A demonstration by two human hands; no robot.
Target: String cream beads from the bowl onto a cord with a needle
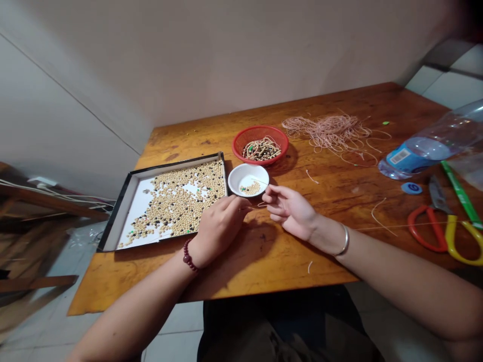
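Note:
Both hands meet just in front of a small white bowl (238, 176) with a few cream and green beads (250, 189) in it. My right hand (290, 207) pinches a thin pale string (261, 204) between thumb and forefinger, its other fingers curled. A stretch of the string shows between the two hands. My left hand (223, 221) is closed, back of the hand up, at the string's other side; its fingertips are partly hidden. Left of it lies a shallow black-edged tray (124, 211) of loose cream, black and green beads (177, 201).
A red basket (236, 151) of strung beads stands behind the bowl. A tangle of pink string (332, 131) lies at the back right. On the right are a plastic bottle (418, 153), red-and-yellow scissors (443, 221), a green pen-like object (458, 191) and string scraps (311, 177).

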